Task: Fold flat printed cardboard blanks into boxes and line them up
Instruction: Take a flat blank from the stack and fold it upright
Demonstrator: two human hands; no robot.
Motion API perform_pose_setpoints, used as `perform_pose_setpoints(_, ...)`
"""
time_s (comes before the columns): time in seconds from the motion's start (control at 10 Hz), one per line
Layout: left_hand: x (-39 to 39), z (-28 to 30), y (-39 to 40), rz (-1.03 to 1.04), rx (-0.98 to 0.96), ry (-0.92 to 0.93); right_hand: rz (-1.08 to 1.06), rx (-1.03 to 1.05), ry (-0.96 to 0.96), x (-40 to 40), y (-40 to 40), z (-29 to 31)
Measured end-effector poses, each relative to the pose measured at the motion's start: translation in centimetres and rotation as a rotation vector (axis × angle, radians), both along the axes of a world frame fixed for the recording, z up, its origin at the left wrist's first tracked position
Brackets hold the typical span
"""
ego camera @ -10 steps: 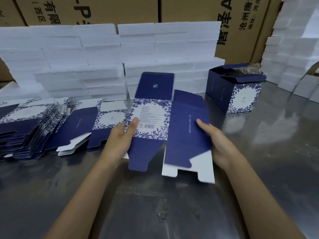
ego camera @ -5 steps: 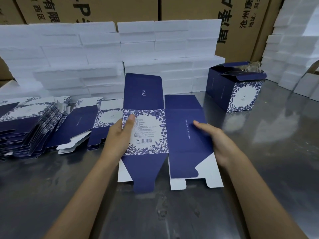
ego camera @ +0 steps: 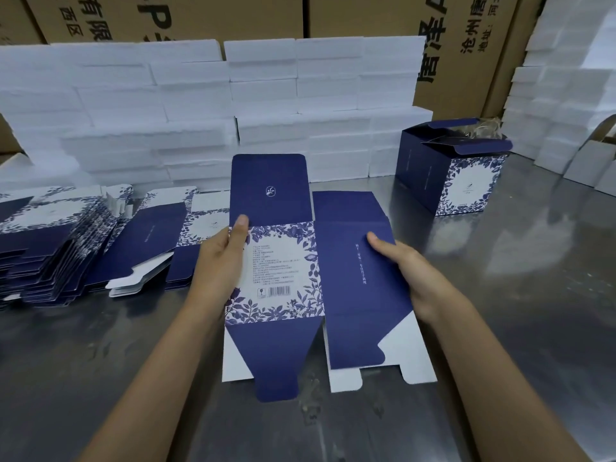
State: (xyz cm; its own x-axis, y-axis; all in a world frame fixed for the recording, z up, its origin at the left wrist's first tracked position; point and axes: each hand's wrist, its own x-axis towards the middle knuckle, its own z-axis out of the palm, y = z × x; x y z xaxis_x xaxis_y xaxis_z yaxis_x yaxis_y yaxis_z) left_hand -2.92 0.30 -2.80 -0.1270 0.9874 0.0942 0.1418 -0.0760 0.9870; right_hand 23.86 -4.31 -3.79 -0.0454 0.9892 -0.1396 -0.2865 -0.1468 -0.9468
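— What was hard to make out?

— The fingers of both hands were under the blank (ego camera: 316, 281), so only the thumbs showed on top. The small print on its white panel was too fine to read. The stack of flat blanks (ego camera: 50, 241) ran off the left edge, and the white foam blocks (ego camera: 213, 108) hid the lower part of the brown cartons (ego camera: 463, 45) behind.

— And the hands?

— The left hand (ego camera: 221, 265) gripped the blank's left edge, thumb on the floral panel. The right hand (ego camera: 413, 271) gripped the right edge, thumb on the navy panel. The blank was held flat, just above the steel table (ego camera: 533, 295), in the middle in front of the person.

— Any containers?

— One folded box (ego camera: 456, 171) stood at the far right of the table, flaps open. Something clear and crinkled showed at its top; I could not tell what.

— Anything else around?

— More flat blanks (ego camera: 156, 241) lay fanned out between the stack and the left hand. More white blocks (ego camera: 560, 105) were piled at the right.
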Motion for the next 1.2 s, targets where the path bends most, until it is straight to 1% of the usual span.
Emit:
perform_pose_setpoints(0.1,0.3,-0.1,0.0,-0.021,-0.101,-0.004,-0.086,0.017,-0.004,-0.1,0.1,0.1)
perform_pose_setpoints(0.2,0.4,-0.3,-0.2,-0.185,-0.164,0.020,-0.163,0.023,0.016,0.0,0.2,0.2)
perform_pose_setpoints(0.3,0.7,-0.5,-0.3,-0.156,-0.072,0.131,-0.150,-0.026,0.062,0.3,0.1,0.4)
perform_pose_setpoints(0.4,0.6,-0.4,-0.1,-0.017,0.005,0.058,-0.023,-0.084,0.175,0.3,-0.2,0.4)
perform_pose_setpoints(0.5,0.2,-0.5,0.1,0.038,-0.044,-0.112,0.052,-0.038,0.168,0.3,-0.4,0.4)
perform_pose_setpoints(0.6,0.7,-0.3,0.0,0.029,0.002,-0.174,-0.042,-0.033,0.304,0.3,-0.5,0.6)
perform_pose_setpoints(0.7,1.6,-0.2,-0.6,-0.090,0.056,-0.045,-0.155,0.039,0.452,1.1,-0.4,0.8)
perform_pose_setpoints(0.8,2.6,-0.6,-1.5,-0.344,0.010,-0.015,-0.152,0.117,0.458,1.5,-0.3,0.7)
perform_pose_setpoints(0.9,3.9,-1.2,-2.1,-0.446,0.036,0.079,-0.087,0.163,0.354,1.1,0.0,0.4)
perform_pose_setpoints(1.0,4.3,-1.2,-2.4,-0.413,0.113,0.121,-0.073,0.125,0.240,0.6,0.5,0.2)
perform_pose_setpoints(1.1,4.2,-0.4,-2.8,-0.333,0.185,0.135,-0.041,0.135,0.169,0.2,0.8,0.0)
perform_pose_setpoints(1.2,4.0,0.4,-3.3,-0.304,0.226,0.078,0.022,0.219,-0.059,-0.5,0.8,0.0)
